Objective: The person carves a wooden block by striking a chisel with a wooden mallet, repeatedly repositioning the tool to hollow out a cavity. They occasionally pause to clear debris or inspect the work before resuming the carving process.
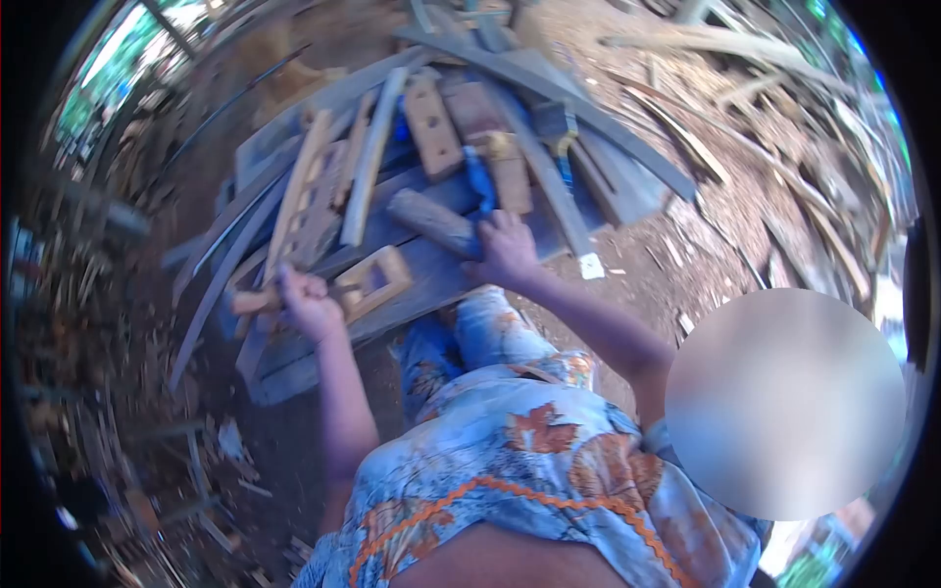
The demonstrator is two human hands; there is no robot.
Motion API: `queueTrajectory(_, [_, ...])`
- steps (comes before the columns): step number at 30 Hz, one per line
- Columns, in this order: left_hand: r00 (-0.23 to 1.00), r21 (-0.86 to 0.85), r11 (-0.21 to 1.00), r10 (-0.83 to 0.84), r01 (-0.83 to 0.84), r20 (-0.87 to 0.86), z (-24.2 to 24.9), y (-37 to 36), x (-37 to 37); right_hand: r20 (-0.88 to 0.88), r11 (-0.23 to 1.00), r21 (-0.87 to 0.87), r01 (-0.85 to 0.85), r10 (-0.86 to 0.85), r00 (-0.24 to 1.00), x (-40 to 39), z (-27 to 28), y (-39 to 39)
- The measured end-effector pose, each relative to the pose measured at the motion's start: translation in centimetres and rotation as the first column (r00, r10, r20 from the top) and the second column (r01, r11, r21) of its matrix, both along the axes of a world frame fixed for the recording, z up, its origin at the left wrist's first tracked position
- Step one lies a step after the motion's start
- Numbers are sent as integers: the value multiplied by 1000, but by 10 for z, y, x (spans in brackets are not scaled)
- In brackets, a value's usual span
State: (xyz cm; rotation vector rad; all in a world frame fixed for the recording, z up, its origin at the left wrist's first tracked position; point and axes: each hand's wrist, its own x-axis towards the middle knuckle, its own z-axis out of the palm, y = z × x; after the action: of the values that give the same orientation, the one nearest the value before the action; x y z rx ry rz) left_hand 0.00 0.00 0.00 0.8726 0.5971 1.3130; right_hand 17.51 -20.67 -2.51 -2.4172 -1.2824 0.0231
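My left hand (312,306) is closed round a short wooden piece (257,301), whose pale end sticks out to the left over the bench's near edge. Beside it lies a light wooden frame (380,284) with a rectangular opening. My right hand (508,253) has its fingers curled over the near end of a thick, round wooden piece (429,221) lying slantwise on the boards. A blue object (478,179) runs down to these fingers; blur hides whether they touch it. Just behind is a brown wooden block (510,174).
The plank bench (294,379) carries long strips, a block with holes (432,127), a slotted wooden piece (321,218) and a long grey board (598,118) across the back. Wood scraps and shavings (730,176) cover the ground. A blurred disc hides the lower right.
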Motion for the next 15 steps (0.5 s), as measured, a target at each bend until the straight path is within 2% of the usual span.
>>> queueTrajectory(2, [1000, -6, 1000, 19, -19, -8, -4, 21, -16, -52, 994, -68, 84, -87, 995, -8, 6, -4])
queueTrajectory(3, [998, 70, 998, 1, -6, 64, 10, 17, 27, 24, 996, 59, 67, -69, 997, 38, 1, -8])
queueTrajectory(5, [999, 19, 1000, 11, -10, -48, 16, 1, 10, 1, 995, 58, 82, -82, 997, 15, -14, -24])
queueTrajectory(7, [998, -1, 999, -43, 43, -44, 20, -22, 18, 2, 995, 8, 103, -103, 995, 21, -9, -43])
queueTrajectory(9, [999, -10, 999, -44, 44, -22, 25, -30, 24, -34, 998, -40, 39, -41, 999, 24, -6, -42])
queueTrajectory(10, [989, 93, 996, -1, 15, -146, 31, -41, 28, -55, 986, -163, 20, -29, 998, 25, 3, -39])
queueTrajectory(11, [963, 198, 980, 58, -5, -264, 35, -50, 32, -49, 988, -154, 17, -25, 998, 23, 13, -34])
queueTrajectory(13, [962, 225, 974, 53, 8, -267, 35, -52, 34, -165, 996, 71, 48, -36, 986, 9, 48, -23])
queueTrajectory(15, [882, 327, 943, 94, 70, -462, 29, -55, 35, -213, 897, 431, -103, 212, 954, -6, 93, -17])
